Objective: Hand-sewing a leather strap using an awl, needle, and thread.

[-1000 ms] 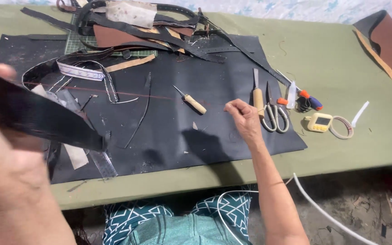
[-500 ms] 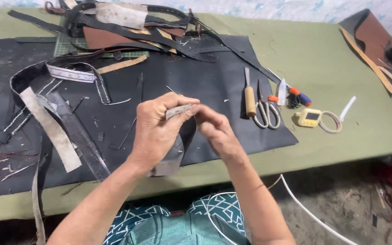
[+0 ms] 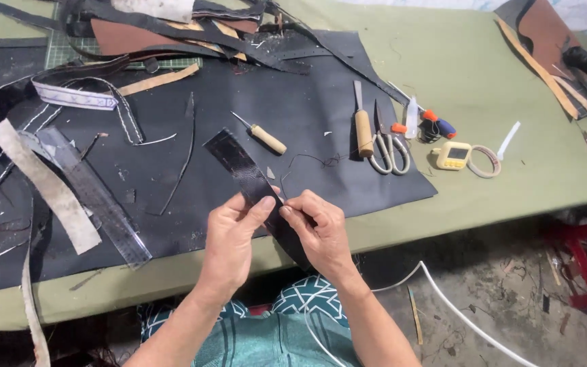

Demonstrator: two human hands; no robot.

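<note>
Both hands meet over the near edge of the bench [image 3: 497,197], working one black leather strip [image 3: 242,166]. The left hand [image 3: 229,241] is closed on it, thumb on top and fingers curled beneath, pinching the strip at about its middle. The right hand [image 3: 321,234] is closed too, fingertips nipping the same strip just beside the left thumb, so the two grips almost touch. From there the strip runs up and away to the left, its far end lying flat on the large black leather sheet [image 3: 307,109], while its near end drops past the right hand over the bench edge.

The strip looks thin, light and limp enough to sag under its own weight, yet with enough body to stay flat along its width. Its surface has a slight sheen, so I judge it a little slick; a pinch across both faces near the working point seems the sure hold, since gripping far out would let it flop.

A fine dark thread [image 3: 307,162] loops on the sheet just beyond the right hand. Further off lie a wooden-handled awl [image 3: 261,134], a wooden-handled chisel [image 3: 362,126], scissors [image 3: 387,146] and a clear ruler [image 3: 93,197] to the left, all well apart from the hands
</note>
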